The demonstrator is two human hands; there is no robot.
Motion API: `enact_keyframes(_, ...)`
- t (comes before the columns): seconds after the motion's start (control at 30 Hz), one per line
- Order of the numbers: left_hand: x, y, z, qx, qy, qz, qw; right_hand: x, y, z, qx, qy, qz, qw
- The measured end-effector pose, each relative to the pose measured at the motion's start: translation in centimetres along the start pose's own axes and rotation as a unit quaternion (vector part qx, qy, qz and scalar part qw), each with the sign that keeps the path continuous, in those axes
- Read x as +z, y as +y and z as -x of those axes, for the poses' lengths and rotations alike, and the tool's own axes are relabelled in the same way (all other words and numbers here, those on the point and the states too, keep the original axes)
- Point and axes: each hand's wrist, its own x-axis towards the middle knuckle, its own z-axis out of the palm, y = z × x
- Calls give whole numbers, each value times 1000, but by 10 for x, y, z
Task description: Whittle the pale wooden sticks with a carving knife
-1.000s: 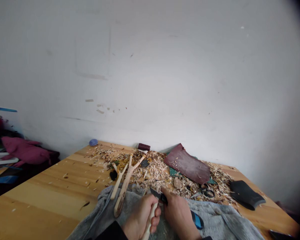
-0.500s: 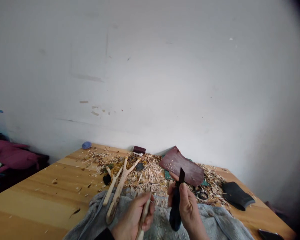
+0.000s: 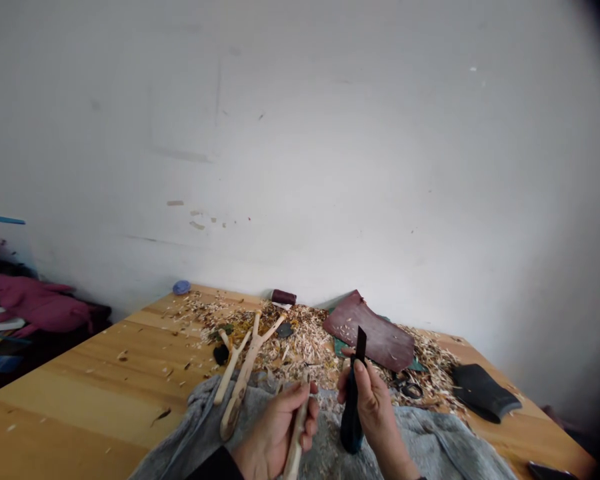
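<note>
My left hand (image 3: 285,420) is closed around a pale, peeled wooden stick (image 3: 297,443), whose lower end runs out of the picture. In my right hand (image 3: 373,403) is a knife (image 3: 351,413) with a dark handle, its short dark blade pointing up and away from the stick. A gap separates the blade from the wood. Left of my hands, a large forked stick (image 3: 245,373) and a smaller forked stick (image 3: 230,370) lie partly on a grey cloth (image 3: 420,440) spread below both hands.
Wood shavings (image 3: 305,340) cover the table's back part. Among them lie a maroon leather piece (image 3: 370,330), a dark thread spool (image 3: 283,297) and scissors (image 3: 411,389). A black sheet piece (image 3: 485,392) is at right, a purple round item (image 3: 181,287) at back left. A wall (image 3: 330,167) rises behind.
The view has turned slightly left, so everything appears shifted right. My right hand has tilted the knife a little more upright; both hands keep their holds.
</note>
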Motion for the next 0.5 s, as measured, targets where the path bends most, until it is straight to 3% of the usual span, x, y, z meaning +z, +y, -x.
enact_keyframes(0.17,7,1,9,10,-52,-37,998,-3,-3,4,-41,-21,99,994)
enact_keyframes(0.27,10,2,12,24,-28,-126,991,-9,-2,3,-95,-33,213,972)
enact_keyframes(0.37,12,2,13,16,5,-191,981,-11,4,3,-122,-74,338,930)
enact_keyframes(0.5,14,3,15,-6,40,-231,972,-4,11,6,-108,-143,509,842)
